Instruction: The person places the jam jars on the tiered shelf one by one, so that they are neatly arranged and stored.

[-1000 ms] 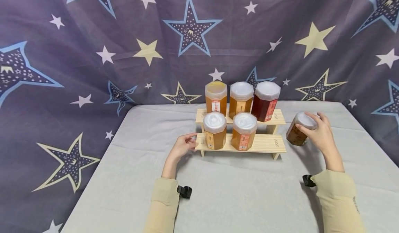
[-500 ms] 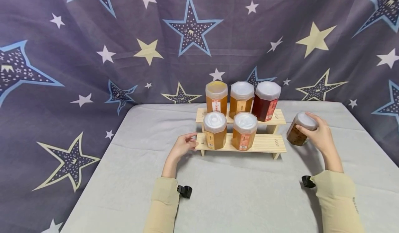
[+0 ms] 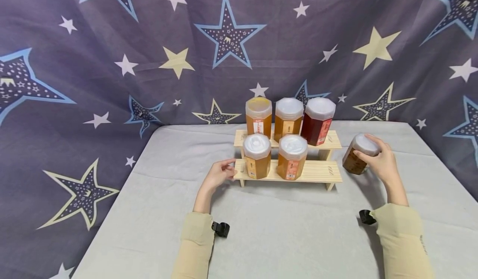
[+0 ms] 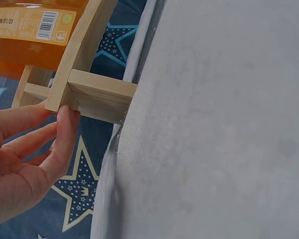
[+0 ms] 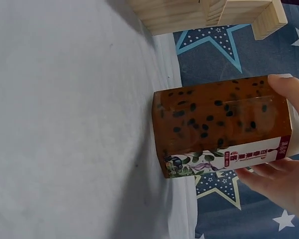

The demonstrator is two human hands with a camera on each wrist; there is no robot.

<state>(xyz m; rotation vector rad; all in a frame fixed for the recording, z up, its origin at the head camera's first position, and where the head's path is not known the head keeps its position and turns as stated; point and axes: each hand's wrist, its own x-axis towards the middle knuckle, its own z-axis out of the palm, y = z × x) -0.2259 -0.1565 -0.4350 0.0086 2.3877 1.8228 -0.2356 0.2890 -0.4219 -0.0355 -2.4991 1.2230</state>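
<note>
A two-step wooden rack (image 3: 317,172) stands on the grey cloth. My left hand (image 3: 218,174) pinches the left end of its lower step; in the left wrist view, the thumb and fingertips (image 4: 65,115) meet at that end. To the right of the rack, a honey jar (image 3: 354,161) with dark specks and a whitish lid is gripped near its top by my right hand (image 3: 382,161). Its base appears to touch the cloth in the right wrist view. Two amber jars (image 3: 257,163) sit on the lower step. The upper step carries two amber jars (image 3: 288,126) and a dark red jar (image 3: 313,128).
The grey cloth (image 3: 284,229) covers the table around and in front of the rack. Behind it hangs a dark curtain (image 3: 209,88) with a star pattern. Small black cameras (image 3: 223,229) sit at both wrists.
The fingers of my right hand have settled lower around the jar's lid, and the wrist has shifted slightly left. My left hand, the rack and the jars keep their places.
</note>
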